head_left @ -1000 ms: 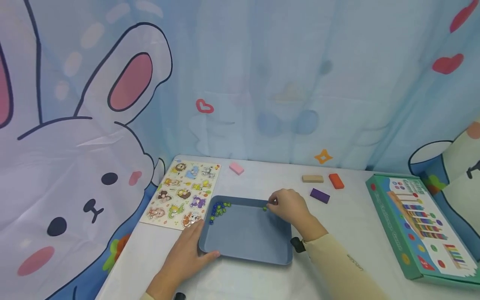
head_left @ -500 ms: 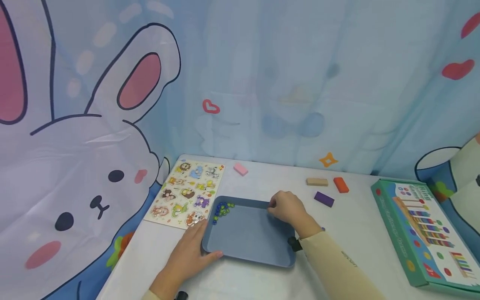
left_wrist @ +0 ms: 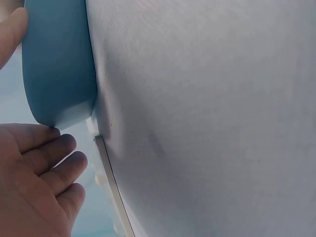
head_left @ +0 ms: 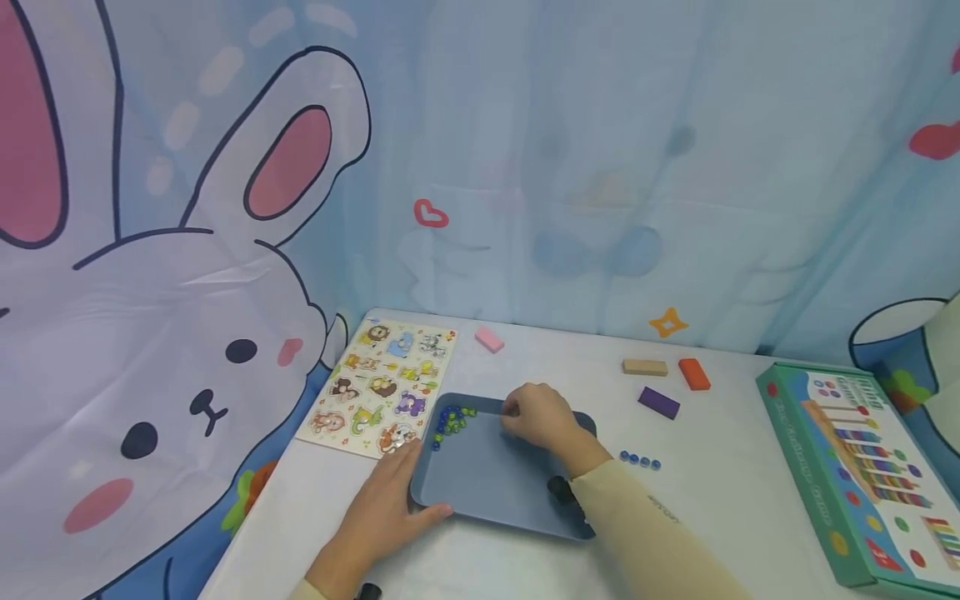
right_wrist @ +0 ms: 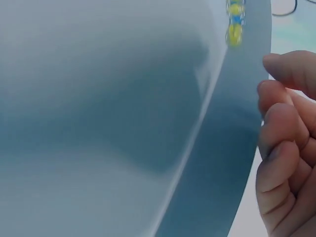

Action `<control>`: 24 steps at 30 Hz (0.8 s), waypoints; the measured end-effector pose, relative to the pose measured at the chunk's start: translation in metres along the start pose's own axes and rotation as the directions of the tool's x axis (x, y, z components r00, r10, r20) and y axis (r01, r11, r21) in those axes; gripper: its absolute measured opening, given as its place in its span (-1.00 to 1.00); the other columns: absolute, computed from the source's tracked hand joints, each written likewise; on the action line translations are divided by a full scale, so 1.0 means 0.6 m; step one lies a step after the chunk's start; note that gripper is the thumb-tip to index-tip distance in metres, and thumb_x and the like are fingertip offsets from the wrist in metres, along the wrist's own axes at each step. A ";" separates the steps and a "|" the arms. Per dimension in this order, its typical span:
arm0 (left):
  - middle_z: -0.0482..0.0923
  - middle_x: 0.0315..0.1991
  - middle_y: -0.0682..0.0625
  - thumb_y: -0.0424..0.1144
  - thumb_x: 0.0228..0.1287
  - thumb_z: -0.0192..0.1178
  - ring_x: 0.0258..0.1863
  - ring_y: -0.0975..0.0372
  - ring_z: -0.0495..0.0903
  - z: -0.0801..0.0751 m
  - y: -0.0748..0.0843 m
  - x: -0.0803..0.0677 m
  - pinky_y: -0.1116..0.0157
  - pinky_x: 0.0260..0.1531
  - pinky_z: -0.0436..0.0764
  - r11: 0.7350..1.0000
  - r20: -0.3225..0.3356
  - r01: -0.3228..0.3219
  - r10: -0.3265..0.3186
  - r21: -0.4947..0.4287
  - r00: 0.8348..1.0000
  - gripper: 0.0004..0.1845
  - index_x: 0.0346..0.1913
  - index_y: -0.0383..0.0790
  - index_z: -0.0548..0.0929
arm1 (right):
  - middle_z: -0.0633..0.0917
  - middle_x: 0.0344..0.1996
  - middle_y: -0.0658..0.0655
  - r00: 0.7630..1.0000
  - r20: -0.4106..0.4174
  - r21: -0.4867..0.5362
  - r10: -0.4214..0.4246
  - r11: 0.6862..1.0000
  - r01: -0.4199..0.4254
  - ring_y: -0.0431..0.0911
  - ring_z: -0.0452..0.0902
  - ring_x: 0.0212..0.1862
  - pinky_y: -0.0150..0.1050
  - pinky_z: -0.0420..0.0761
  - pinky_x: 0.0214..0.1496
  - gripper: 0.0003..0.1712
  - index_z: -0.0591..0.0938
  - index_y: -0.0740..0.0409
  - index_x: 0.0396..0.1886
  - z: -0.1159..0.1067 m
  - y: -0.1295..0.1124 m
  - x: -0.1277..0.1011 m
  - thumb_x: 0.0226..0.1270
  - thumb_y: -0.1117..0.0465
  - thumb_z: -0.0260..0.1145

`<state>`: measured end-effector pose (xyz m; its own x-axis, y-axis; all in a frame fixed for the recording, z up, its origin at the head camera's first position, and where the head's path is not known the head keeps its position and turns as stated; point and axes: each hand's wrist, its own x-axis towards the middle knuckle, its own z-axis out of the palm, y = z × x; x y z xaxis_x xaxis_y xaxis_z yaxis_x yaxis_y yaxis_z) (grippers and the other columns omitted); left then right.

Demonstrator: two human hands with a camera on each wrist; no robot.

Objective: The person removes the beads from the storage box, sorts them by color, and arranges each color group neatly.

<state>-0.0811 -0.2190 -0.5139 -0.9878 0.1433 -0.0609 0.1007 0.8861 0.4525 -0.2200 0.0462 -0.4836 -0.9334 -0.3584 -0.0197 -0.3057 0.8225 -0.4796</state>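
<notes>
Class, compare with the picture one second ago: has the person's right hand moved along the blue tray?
Yes. The right hand has moved left over the blue plastic tray, from near its far right corner towards the cluster of small blue and green beads at the far left corner.

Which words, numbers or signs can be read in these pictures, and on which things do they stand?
Green box: printed words run along its lid, too small and blurred to read.
Animal puzzle board: only animal pictures; no readable text.
Sleeve: a small dark mark, too small to read.
Curtain: only drawings, such as a rabbit, hearts and a star; no words.
Blue tray: no label visible.
</notes>
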 end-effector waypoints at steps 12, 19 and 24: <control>0.21 0.64 -0.15 0.58 0.09 0.27 0.63 -0.08 0.21 -0.001 0.001 -0.001 -0.12 0.62 0.27 1.000 -0.012 -0.027 0.027 0.012 1.000 0.27 0.65 -0.22 0.19 | 0.83 -0.38 -0.07 0.994 0.009 0.033 -0.106 0.994 0.105 -0.28 0.60 -0.43 -0.32 0.68 -0.32 -0.84 0.87 0.00 -0.21 0.047 -0.046 0.029 0.25 0.09 0.54; 0.21 0.65 -0.14 0.56 0.09 0.30 0.63 -0.10 0.20 -0.002 0.003 -0.002 -0.13 0.62 0.26 1.000 -0.008 -0.016 0.016 0.014 1.000 0.25 0.65 -0.21 0.19 | 0.86 -0.30 -0.05 0.991 0.017 0.010 -0.131 0.991 0.131 -0.30 0.58 -0.43 -0.36 0.66 -0.34 -0.78 0.87 0.00 -0.13 0.067 -0.058 0.033 0.24 0.11 0.54; 0.20 0.65 -0.14 0.57 0.09 0.29 0.64 -0.09 0.19 0.001 0.000 -0.001 -0.12 0.62 0.25 1.000 -0.007 -0.017 0.017 0.026 1.000 0.26 0.66 -0.20 0.18 | 0.87 -0.27 -0.04 0.989 0.016 0.001 -0.150 0.989 0.150 -0.31 0.53 -0.46 -0.35 0.64 -0.34 -0.79 0.87 0.01 -0.12 0.075 -0.061 0.034 0.25 0.15 0.53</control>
<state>-0.0805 -0.2184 -0.5145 -0.9868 0.1549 -0.0467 0.1200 0.8946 0.4305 -0.2196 -0.0112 -0.5060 -0.8738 -0.4847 0.0385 -0.4420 0.7589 -0.4782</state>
